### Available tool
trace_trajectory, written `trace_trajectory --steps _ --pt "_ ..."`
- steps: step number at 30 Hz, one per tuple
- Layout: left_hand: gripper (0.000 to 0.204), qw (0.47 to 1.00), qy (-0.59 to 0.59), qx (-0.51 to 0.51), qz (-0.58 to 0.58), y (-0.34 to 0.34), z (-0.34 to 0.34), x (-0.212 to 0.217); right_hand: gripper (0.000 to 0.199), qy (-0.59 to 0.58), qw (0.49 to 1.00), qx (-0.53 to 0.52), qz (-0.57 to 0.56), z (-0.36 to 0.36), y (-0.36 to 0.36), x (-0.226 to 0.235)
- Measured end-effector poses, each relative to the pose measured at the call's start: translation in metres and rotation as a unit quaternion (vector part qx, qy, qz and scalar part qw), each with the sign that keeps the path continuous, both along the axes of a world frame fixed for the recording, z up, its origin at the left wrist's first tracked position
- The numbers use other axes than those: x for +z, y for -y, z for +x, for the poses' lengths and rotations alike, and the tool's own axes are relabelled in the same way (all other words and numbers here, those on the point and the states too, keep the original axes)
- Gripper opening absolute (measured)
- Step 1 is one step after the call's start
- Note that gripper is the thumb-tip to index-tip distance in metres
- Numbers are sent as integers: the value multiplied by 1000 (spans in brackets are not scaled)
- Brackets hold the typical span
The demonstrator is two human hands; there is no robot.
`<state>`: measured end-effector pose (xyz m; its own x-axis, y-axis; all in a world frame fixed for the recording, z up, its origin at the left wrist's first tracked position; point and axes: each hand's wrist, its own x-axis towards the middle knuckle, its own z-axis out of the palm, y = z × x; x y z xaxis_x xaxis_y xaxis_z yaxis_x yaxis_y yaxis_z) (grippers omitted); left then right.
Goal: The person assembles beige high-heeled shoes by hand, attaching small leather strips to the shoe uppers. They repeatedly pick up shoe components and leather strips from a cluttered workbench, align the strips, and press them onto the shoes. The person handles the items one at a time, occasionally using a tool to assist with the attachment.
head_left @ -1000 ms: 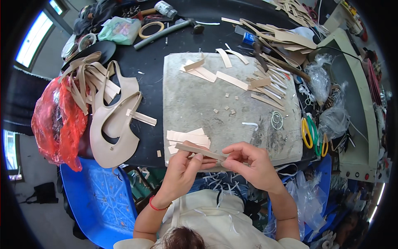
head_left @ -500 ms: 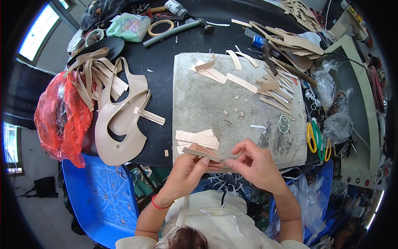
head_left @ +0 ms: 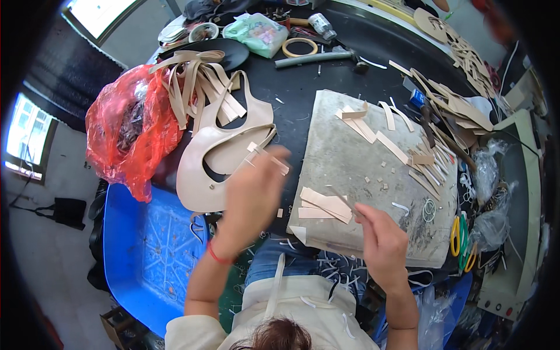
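My left hand (head_left: 254, 189) is blurred in motion over the table's near edge. Its fingertips reach a small beige strip (head_left: 269, 157) that lies on a large curved beige cut-out (head_left: 210, 157). I see nothing gripped in it. My right hand (head_left: 379, 239) is at the near edge of the grey cutting slab (head_left: 350, 146), pinching a thin strip (head_left: 344, 201) that points up-left over a small stack of beige pieces (head_left: 321, 205).
A red plastic bag (head_left: 125, 134) and a bundle of beige straps (head_left: 195, 79) lie at the left. More beige strips (head_left: 443, 116) are piled at the right. Yellow and green scissors (head_left: 461, 239) lie by the slab's right edge. A blue plastic seat (head_left: 146, 245) stands below the table.
My left hand has let go of the strip both hands held and swung up and left to the curved cut-out. My right hand stays at the slab's near edge.
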<state>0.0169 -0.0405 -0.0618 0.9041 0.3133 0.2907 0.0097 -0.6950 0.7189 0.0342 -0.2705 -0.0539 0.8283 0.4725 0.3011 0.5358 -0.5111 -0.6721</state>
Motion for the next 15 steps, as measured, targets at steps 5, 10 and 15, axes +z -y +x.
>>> trace_trajectory --steps 5,10,15 --pt "18 952 -91 109 271 -91 23 -38 17 -141 985 -30 95 -9 1 2" --pt "23 950 28 138 279 -88 -7 9 16 -250 955 -64 144 -5 11 -11" --pt "30 997 53 34 -46 -49 -39 80 18 -327 924 -50 191 3 7 -15"
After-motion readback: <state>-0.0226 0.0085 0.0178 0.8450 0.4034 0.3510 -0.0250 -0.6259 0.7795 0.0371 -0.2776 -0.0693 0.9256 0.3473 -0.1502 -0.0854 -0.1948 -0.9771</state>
